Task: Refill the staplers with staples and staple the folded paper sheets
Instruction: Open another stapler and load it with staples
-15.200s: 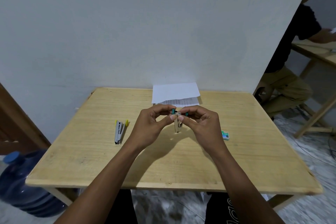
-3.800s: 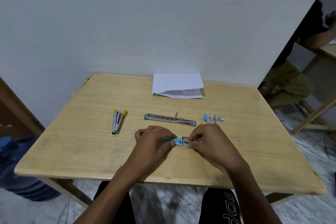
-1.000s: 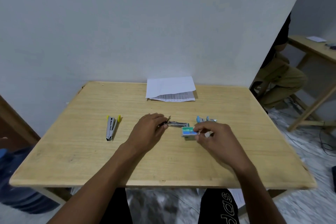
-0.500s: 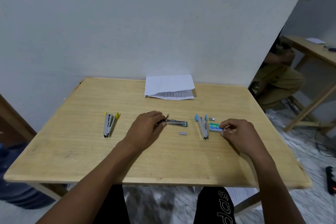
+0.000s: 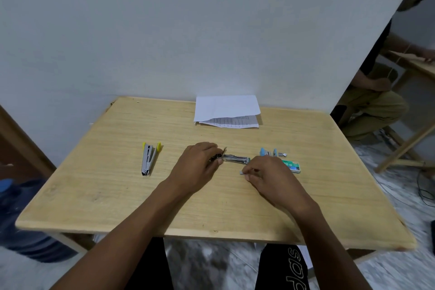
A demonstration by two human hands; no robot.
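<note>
Left hand grips the open stapler at frame centre, right hand pinches the staple strip (tiny thing). I'd hold that strip level and slide it into the channel legs-down.

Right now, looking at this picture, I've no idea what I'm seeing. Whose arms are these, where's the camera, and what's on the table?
There is no machine here: these are a person's two bare hands, filmed by one wide-angle camera worn on their head, looking forward and down. The left hand grips one end of an opened stapler lying flat on the wooden table. The right hand pinches a small grey strip of staples just in front of that stapler. To the right lie a green staple box and a blue stapler, partly hidden by the hand. A yellow stapler lies to the left, and folded paper sheets lie at the far edge by the wall.
</note>
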